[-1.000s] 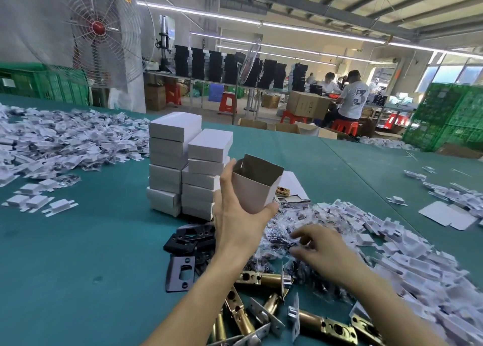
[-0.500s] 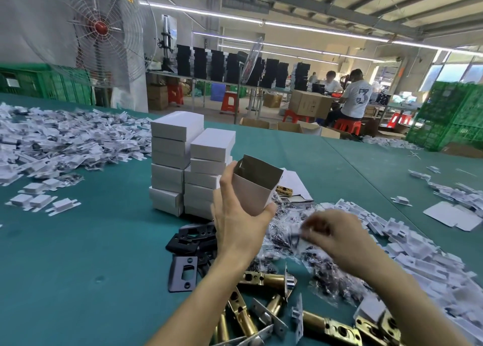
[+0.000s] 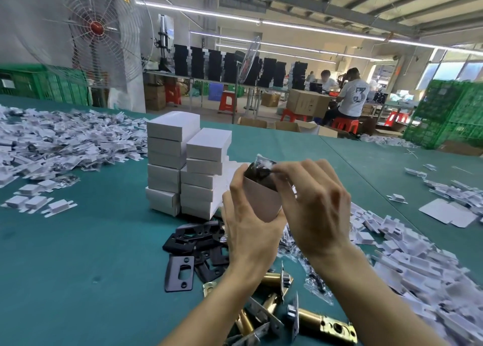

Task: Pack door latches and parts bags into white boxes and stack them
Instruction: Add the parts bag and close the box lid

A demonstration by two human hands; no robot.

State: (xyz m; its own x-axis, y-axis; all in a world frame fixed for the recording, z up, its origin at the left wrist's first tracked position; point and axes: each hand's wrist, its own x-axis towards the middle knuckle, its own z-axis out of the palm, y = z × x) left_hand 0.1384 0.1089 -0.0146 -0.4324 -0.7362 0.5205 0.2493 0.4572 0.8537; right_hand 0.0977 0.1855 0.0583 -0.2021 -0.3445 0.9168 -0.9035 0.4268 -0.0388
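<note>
The left hand [image 3: 249, 230] grips an open white box [image 3: 262, 202] from below and behind, thumb on one side and fingers curled round the other, holding it tilted above the green table [image 3: 78, 254] with its mouth facing up and away. The right hand [image 3: 317, 209] pinches a clear parts bag [image 3: 261, 168] between thumb and fingertips right at that mouth. The bag sits partly inside the box with its crumpled top sticking out, and its dark contents are too blurred to make out, perhaps small hardware. Just behind the hands stand two stacks of closed boxes [image 3: 172, 162], side by side and touching, the left one taller. Under the left wrist lies a heap of black plates [image 3: 180, 270]. Nearer the camera, brass latches [image 3: 326, 323] lie scattered between the forearms, with loose bags [image 3: 315, 283] beside them. Unfolded white cartons [image 3: 418, 262] are piled along the right side of the table.
</note>
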